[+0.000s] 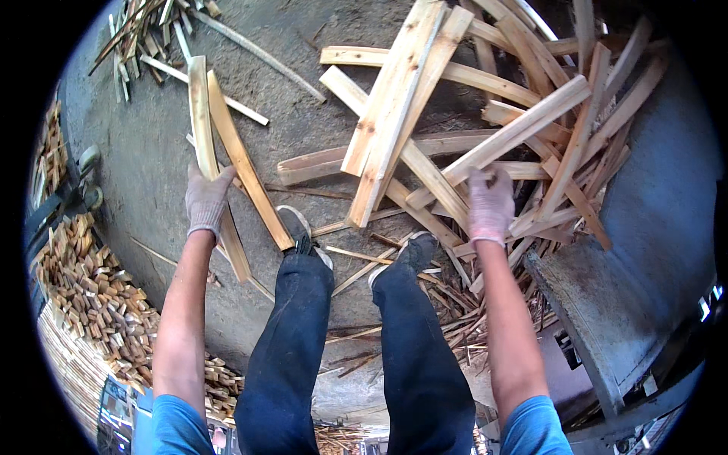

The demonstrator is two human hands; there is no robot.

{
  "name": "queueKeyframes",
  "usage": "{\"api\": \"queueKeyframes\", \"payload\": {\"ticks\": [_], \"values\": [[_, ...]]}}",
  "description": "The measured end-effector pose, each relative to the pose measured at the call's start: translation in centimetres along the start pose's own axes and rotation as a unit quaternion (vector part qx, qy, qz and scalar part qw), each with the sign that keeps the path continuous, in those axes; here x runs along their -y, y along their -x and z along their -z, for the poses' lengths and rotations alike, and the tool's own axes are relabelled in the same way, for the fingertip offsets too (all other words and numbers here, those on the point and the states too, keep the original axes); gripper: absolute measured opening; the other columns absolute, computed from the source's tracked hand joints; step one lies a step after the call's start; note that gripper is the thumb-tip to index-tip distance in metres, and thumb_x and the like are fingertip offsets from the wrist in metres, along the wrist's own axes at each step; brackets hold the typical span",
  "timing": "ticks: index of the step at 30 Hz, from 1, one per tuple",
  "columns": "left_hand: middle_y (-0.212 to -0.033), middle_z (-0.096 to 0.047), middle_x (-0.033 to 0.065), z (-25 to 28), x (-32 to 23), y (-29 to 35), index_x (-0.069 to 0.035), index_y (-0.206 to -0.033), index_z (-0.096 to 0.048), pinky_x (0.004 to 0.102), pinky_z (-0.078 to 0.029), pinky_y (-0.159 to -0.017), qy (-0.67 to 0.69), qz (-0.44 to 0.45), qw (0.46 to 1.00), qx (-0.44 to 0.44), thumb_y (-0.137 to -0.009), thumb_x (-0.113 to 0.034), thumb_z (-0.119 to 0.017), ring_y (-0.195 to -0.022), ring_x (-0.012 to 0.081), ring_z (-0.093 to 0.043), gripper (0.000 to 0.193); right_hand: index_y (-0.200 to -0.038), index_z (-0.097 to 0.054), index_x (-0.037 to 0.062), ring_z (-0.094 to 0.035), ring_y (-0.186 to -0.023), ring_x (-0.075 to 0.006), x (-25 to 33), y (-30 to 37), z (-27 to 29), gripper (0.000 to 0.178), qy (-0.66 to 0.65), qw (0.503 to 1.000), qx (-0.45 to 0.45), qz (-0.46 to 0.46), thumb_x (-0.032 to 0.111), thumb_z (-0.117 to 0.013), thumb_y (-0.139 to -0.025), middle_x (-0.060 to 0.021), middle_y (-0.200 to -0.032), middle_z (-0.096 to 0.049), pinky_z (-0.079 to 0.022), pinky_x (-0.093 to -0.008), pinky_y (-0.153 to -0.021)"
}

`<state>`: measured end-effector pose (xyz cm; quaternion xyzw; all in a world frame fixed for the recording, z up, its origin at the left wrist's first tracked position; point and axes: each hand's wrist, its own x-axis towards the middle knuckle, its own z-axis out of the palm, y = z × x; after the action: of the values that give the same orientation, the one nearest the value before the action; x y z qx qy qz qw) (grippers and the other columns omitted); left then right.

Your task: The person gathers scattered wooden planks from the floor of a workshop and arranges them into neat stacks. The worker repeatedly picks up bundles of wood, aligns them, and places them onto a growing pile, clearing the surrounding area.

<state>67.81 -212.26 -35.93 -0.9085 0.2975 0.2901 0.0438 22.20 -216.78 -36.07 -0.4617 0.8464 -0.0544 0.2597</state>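
My left hand [206, 199], in a pale work glove, is closed around a long wooden plank [199, 114] that sticks out above and below the fist. Just right of it, a second, browner-edged plank [246, 159] slants down toward my left shoe. My right hand [491, 203], also gloved, has its fingers curled at the lower edge of a light wooden plank [523, 129] on the heap. The fingertips there are partly hidden. Two wide knotty planks [394, 98] lie crosswise on top of the heap, left of that hand.
More loose planks [576, 152] are tangled at the right beside a worn metal plate [607, 303]. Thin offcuts [144, 38] lie at the far left, and splinters [455, 318] litter the floor by my shoes. Stacked wood pieces [98, 296] stand at the left.
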Motion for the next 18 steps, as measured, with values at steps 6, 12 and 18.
{"api": "queueKeyframes", "payload": {"ticks": [6, 12, 18], "values": [[-0.15, -0.051, 0.0293, -6.3, -11.0, 6.1, 0.004, -0.155, -0.036, 0.0453, -0.039, -0.117, 0.062, -0.226, 0.956, 0.176, -0.083, -0.051, -0.077, -0.14, 0.0399, -0.049, 0.1, -0.145, -0.042, -0.0123, -0.059, -0.127, -0.0433, -2.7, -2.6, -2.4, 0.098, -0.062, 0.991, 0.068, -0.096, 0.06, -0.07, -0.085, -0.0358, -0.133, -0.06, -0.042, -0.0419, -0.109], [-0.134, -0.061, 0.0308, -14.3, -17.7, 7.5, 0.008, -0.15, -0.036, 0.0434, -0.049, -0.106, 0.192, -0.153, 0.952, 0.181, -0.073, -0.05, -0.083, -0.123, 0.0414, -0.063, 0.107, -0.148, -0.04, -0.0075, -0.06, -0.124, -0.0419, -1.5, 0.2, -4.2, 0.077, -0.055, 0.994, 0.095, -0.017, 0.04, -0.066, -0.092, -0.029, -0.134, -0.061, -0.042, -0.0428, -0.109], [-0.122, -0.067, 0.0304, -13.3, -15.2, 5.9, 0.008, -0.142, -0.046, 0.0413, -0.052, -0.102, 0.22, -0.128, 0.935, 0.247, -0.075, -0.042, -0.08, -0.111, 0.0389, -0.069, 0.091, -0.136, -0.052, -0.0058, -0.061, -0.123, -0.0396, -1.1, 3.1, -5.2, 0.06, -0.143, 0.952, 0.265, -0.049, 0.037, -0.063, -0.096, -0.0291, -0.13, -0.063, -0.044, -0.0412, -0.106]]}}
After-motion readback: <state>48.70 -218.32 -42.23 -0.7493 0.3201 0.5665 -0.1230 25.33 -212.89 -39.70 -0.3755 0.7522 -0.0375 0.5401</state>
